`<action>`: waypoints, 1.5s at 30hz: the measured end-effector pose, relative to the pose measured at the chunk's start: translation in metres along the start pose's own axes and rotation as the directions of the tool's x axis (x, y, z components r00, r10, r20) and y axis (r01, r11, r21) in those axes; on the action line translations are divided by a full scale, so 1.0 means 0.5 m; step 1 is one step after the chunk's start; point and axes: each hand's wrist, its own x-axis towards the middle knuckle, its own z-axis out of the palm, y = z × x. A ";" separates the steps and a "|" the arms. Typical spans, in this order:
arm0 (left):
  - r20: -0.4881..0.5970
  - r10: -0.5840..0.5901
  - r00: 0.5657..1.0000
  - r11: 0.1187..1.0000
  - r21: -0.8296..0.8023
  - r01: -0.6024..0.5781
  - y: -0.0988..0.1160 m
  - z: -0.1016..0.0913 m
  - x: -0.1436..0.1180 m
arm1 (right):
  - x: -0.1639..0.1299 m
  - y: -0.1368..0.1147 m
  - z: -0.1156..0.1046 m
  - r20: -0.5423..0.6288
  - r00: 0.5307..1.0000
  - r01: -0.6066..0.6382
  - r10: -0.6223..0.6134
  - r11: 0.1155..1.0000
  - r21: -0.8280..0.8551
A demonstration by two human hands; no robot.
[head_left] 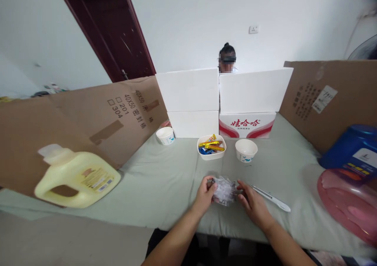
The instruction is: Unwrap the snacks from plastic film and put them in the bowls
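Note:
Close to the table's front edge, my left hand is closed on a crinkled clear plastic packet with some dark parts at its edges. What the packet contains cannot be made out. My right hand is at the packet's right edge, its fingers stretched out and apart. Just right of that hand lies a slim white tool with a narrow metallic front part. Beyond the packet sits a white tub of gold and blue wrapped snacks. A white paper bowl stands to the tub's right.
Another paper bowl stands farther left. White panels and a white-red carton line the back, with a person behind. Cardboard walls flank both sides. A yellow jug is left; a blue bottle and pink plastic item are right.

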 end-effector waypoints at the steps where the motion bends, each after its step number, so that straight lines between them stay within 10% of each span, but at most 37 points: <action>1: -0.020 0.052 0.998 0.996 0.078 -0.050 -0.005 0.005 -0.001 | 0.000 -0.001 -0.002 0.006 1.000 0.010 -0.010 1.000 0.001; 7: -0.099 0.504 0.858 0.717 0.601 -0.352 -0.022 0.002 -0.010 | 0.006 -0.013 -0.001 0.031 0.999 0.036 -0.033 0.992 -0.123; 12: -0.067 0.624 0.778 0.642 0.611 -0.463 -0.013 -0.011 -0.026 | 0.008 -0.017 0.002 0.005 0.998 0.068 -0.068 0.984 -0.166; 16: 0.187 0.671 0.717 0.524 0.564 -0.638 0.012 -0.014 -0.049 | -0.009 -0.003 -0.021 -0.101 0.992 0.040 -0.070 0.961 -0.272; 23: 0.306 0.602 0.738 0.513 0.560 -0.650 0.014 -0.007 -0.046 | -0.072 0.058 -0.083 -0.235 0.952 -0.301 0.194 0.721 -0.624; 34: 0.240 0.630 0.738 0.498 0.605 -0.621 0.000 -0.004 -0.041 | -0.014 0.010 -0.092 -0.045 0.998 -0.061 0.045 0.902 -0.428; 45: 0.285 0.637 0.717 0.406 0.667 -0.625 -0.010 -0.008 -0.034 | 0.076 -0.105 -0.046 0.281 0.955 0.234 -0.095 0.823 -0.518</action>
